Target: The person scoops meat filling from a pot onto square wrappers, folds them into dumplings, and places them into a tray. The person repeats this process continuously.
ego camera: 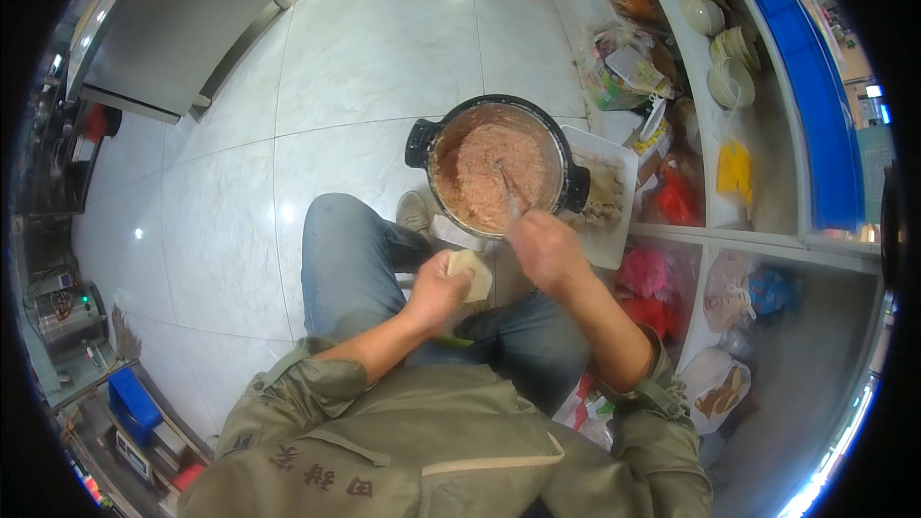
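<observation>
Minced meat filling (496, 158) lies in a round metal pot (447, 122) with black side handles. My right hand (548, 248), a little blurred, grips a thin metal utensil (509, 191) whose tip is in the filling; its exact kind is hard to tell. A pale dough wrapper (475, 275) rests in my left hand (439, 289), below the pot's near rim and above my lap. Partly hidden by the pot, a white tray (620, 230) holds small filled dumplings (601, 212).
Open white shelves (691, 230) on the right hold stacked bowls (730, 79) and plastic bags (676, 194). My shoe (414, 214) is on the tiled floor left of the pot. A steel cabinet (187, 14) stands at the upper left, and a blue bin (135, 399) at the lower left.
</observation>
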`<state>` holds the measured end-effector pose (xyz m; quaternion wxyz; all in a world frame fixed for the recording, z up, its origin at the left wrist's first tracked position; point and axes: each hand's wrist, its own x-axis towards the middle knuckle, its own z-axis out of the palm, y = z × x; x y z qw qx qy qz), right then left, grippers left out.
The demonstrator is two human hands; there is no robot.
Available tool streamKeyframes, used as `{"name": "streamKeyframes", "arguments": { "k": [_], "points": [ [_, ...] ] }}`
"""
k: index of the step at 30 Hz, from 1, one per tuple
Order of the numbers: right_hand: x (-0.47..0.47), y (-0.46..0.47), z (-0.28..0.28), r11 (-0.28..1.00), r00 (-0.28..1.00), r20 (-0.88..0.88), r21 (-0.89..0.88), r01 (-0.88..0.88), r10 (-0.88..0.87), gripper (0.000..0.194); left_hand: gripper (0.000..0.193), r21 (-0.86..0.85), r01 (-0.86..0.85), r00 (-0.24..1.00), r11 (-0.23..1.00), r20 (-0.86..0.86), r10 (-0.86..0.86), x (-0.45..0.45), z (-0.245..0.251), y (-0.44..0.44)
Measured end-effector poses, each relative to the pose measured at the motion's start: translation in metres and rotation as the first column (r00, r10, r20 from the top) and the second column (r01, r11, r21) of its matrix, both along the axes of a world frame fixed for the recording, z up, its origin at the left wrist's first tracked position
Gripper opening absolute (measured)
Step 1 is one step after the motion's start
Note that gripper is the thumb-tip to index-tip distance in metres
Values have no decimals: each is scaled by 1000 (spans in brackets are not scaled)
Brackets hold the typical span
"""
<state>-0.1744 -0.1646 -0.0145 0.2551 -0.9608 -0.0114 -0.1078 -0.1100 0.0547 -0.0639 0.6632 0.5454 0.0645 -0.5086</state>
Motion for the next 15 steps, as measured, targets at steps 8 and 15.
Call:
{"name": "streamKeyframes", "arguments": {
  "k": [8,15],
  "points": [
    [58,1,5,956,963,123,203,211,-238,10,16,6,-180,980,984,89,178,34,-7,22],
    [73,17,-16,903,950,36,322,284,-311,12,20,-89,-275,959,957,-102,266,47,10,32]
  ]
}}
